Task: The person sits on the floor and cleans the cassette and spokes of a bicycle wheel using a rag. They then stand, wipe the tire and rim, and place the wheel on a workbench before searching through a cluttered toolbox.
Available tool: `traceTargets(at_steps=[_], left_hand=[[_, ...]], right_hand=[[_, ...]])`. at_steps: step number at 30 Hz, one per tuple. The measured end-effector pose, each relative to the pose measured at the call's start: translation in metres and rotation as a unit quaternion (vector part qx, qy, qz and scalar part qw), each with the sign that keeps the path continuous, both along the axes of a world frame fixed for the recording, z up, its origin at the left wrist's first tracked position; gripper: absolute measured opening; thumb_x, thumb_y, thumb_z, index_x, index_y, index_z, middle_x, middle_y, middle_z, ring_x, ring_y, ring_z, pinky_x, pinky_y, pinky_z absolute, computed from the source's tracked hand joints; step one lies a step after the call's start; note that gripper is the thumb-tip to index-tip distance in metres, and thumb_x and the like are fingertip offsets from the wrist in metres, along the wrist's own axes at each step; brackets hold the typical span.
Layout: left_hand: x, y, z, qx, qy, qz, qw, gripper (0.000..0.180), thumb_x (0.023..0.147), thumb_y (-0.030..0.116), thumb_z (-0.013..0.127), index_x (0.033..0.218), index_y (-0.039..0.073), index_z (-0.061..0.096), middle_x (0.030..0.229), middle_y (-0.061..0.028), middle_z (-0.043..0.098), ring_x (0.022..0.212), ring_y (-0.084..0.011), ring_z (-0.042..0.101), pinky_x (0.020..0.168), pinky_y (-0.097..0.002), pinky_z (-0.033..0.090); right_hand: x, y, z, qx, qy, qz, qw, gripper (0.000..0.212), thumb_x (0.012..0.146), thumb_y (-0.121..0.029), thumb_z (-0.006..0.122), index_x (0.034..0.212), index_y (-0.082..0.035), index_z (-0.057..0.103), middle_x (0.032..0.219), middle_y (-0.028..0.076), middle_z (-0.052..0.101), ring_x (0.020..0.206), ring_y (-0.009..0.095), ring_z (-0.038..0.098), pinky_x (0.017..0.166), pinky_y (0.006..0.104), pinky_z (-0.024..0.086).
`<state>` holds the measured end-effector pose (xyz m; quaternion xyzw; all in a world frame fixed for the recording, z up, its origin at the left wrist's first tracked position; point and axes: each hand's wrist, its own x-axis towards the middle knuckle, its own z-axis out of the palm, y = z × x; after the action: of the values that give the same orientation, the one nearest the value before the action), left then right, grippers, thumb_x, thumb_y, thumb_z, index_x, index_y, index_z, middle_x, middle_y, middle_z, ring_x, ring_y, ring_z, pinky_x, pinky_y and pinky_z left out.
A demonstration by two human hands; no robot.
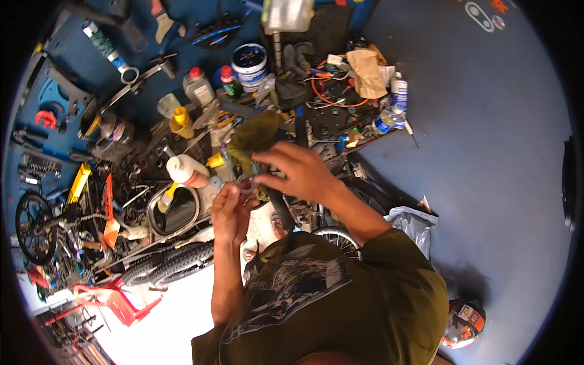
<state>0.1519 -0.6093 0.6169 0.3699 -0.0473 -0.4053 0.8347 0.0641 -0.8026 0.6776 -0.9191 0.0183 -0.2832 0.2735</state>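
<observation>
My left hand (pixel 229 214) is closed, its thumb and fingertips pinching a small round ring-shaped part (pixel 246 184) with a reddish-brown middle. Just to the right, my right hand (pixel 299 173) reaches over with thumb and forefinger curved close to the ring. A small dark bluish bit (pixel 260 167) shows between those fingertips; its kind is unclear. Beyond both hands lies an olive-green rag (pixel 255 132). Left of my left hand are a white bottle (pixel 186 168) and a yellow-handled brush (pixel 167 198), which rests in a dark oval basin (pixel 195 214).
A cluttered workbench holds a white-and-blue tub (pixel 250 68), a grey red-capped bottle (pixel 198 87), a brown paper bag (pixel 367 73) and plastic bottles (pixel 398 91). Tools hang on the blue wall. Bicycle tyres (pixel 182 263) and a red plastic chair (pixel 118 301) are lower left.
</observation>
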Motion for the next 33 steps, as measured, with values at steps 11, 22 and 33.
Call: traceTargets(at_steps=[11, 22, 33], left_hand=[[-0.009, 0.094, -0.024, 0.08, -0.014, 0.062, 0.995, 0.018, 0.099, 0.025, 0.061, 0.105, 0.008, 0.061, 0.109, -0.0094, 0.067, 0.095, -0.0235, 0.067, 0.069, -0.0322, 0.056], [0.0, 0.099, -0.019, 0.089, -0.029, -0.004, 0.996, 0.016, 0.1, 0.021, 0.059, 0.104, 0.006, 0.06, 0.109, -0.0111, 0.066, 0.092, -0.0236, 0.068, 0.068, -0.0327, 0.057], [0.015, -0.012, 0.002, 0.079, -0.052, -0.046, 0.994, 0.016, 0.099, 0.017, 0.06, 0.105, 0.002, 0.06, 0.105, -0.0146, 0.067, 0.089, -0.0252, 0.069, 0.068, -0.0333, 0.057]], right_hand=[[-0.041, -0.173, -0.109, 0.003, 0.3, -0.368, 0.88, 0.045, 0.085, -0.036, 0.073, 0.118, -0.008, 0.064, 0.115, 0.017, 0.065, 0.105, 0.037, 0.065, 0.087, 0.0481, 0.053], [-0.069, -0.201, -0.093, 0.08, 0.19, -0.408, 0.89, 0.05, 0.087, -0.035, 0.071, 0.127, -0.008, 0.06, 0.103, 0.016, 0.069, 0.101, 0.034, 0.066, 0.086, 0.0452, 0.052], [0.009, -0.342, -0.088, 0.308, 0.291, -0.212, 0.88, 0.038, 0.09, -0.035, 0.07, 0.115, -0.007, 0.068, 0.103, 0.007, 0.072, 0.086, 0.016, 0.066, 0.07, 0.0319, 0.051]])
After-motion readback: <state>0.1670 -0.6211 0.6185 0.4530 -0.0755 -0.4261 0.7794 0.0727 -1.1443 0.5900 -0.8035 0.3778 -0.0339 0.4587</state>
